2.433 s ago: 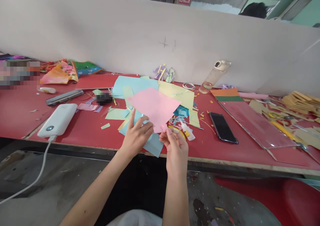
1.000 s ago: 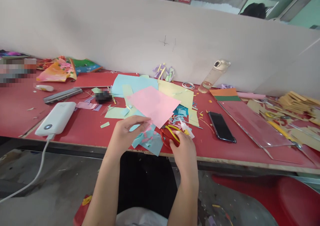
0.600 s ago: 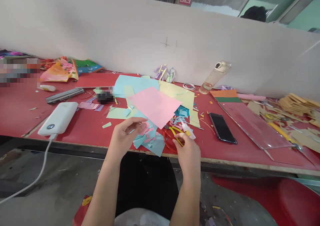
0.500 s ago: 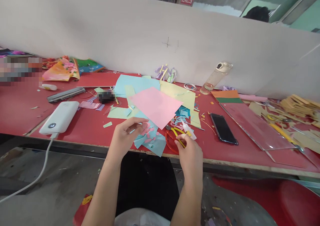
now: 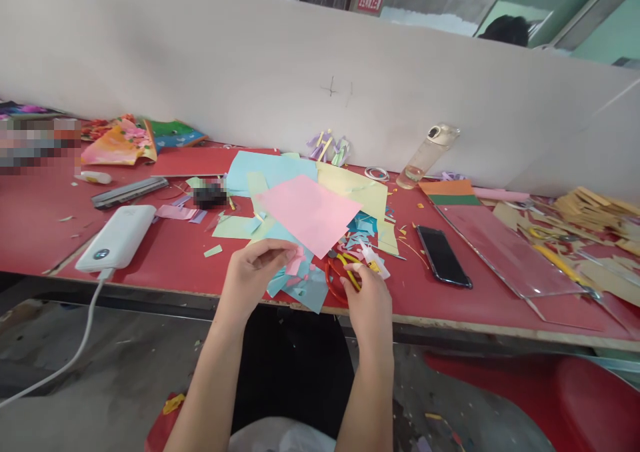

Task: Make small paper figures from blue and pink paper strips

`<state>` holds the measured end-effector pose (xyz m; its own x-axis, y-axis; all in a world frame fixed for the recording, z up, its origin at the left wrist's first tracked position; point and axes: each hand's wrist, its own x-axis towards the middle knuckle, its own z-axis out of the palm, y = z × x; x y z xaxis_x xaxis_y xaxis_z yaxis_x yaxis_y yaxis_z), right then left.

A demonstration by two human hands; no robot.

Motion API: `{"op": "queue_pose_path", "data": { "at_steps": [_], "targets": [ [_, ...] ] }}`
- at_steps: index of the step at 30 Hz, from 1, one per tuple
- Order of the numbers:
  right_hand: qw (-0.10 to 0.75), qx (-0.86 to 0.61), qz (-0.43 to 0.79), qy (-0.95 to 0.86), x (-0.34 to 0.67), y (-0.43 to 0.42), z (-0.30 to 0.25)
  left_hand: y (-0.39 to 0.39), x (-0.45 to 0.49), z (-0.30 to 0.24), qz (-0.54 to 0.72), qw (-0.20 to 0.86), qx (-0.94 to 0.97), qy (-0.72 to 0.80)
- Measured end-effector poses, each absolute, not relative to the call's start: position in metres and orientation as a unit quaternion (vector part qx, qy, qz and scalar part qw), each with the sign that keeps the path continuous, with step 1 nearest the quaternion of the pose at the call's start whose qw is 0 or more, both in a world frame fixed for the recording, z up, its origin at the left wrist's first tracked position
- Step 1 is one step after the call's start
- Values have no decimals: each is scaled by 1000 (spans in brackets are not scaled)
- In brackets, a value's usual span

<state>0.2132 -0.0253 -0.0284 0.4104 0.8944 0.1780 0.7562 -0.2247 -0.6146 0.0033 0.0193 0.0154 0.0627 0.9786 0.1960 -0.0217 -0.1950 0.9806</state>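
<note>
My left hand (image 5: 253,275) is closed in a pinch on a small pink paper scrap (image 5: 295,261) near the front edge of the red table (image 5: 165,255). Just to its right, my right hand (image 5: 369,302) curls over the red and yellow handles of a pair of scissors (image 5: 341,273) lying on the table. A large pink sheet (image 5: 310,212) lies just beyond both hands, on top of blue (image 5: 265,169) and yellow (image 5: 357,189) sheets. Blue and pink cuttings (image 5: 300,285) are scattered between my hands.
A white power bank (image 5: 117,237) with its cable sits at the left, a black phone (image 5: 443,255) at the right, a tilted clear bottle (image 5: 425,155) by the back wall. A small glue bottle (image 5: 375,260) lies by the scissors. A clear plastic sheet (image 5: 505,245) and tan paper strips (image 5: 597,205) fill the right side.
Both hands let go of the pink sheet, which now lies on the table. My left hand picked up a small pink scrap, and my right hand went down onto the scissors.
</note>
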Motion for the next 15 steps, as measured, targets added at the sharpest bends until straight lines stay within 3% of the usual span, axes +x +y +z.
{"op": "queue_pose_path", "data": {
  "at_steps": [15],
  "targets": [
    [390, -761, 118, -504, 213, -31, -20, 19, 3, 16, 501, 487, 572, 430]
  ]
}}
